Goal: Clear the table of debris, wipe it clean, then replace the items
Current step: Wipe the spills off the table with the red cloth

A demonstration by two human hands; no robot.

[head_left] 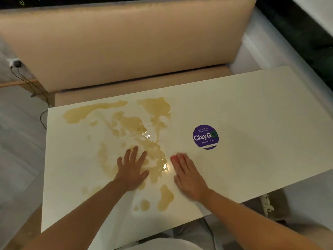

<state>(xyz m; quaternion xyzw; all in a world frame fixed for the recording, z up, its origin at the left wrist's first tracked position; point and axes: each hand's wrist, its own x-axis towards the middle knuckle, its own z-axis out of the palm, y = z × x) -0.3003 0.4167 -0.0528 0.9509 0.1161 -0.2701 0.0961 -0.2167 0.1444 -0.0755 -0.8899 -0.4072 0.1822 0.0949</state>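
A white rectangular table (252, 109) carries a wide yellowish-brown liquid spill (126, 123) across its left and middle. My left hand (132, 170) lies flat with fingers spread, palm down on the wet part of the spill. My right hand (189, 175) also lies flat, fingers straight, pressing a small pinkish-red thing (174, 158) against the tabletop at the spill's right edge. Only its tip shows beyond my fingertips, and what it is cannot be made out. A round purple "ClayGo" sticker (205, 137) sits right of the spill.
A beige padded bench (126, 47) runs along the table's far side. Cables (30, 83) hang from a plug on the left, above a grey floor. A pale ledge and dark plants border the right. A frayed cloth (266, 204) shows below the table's near right edge.
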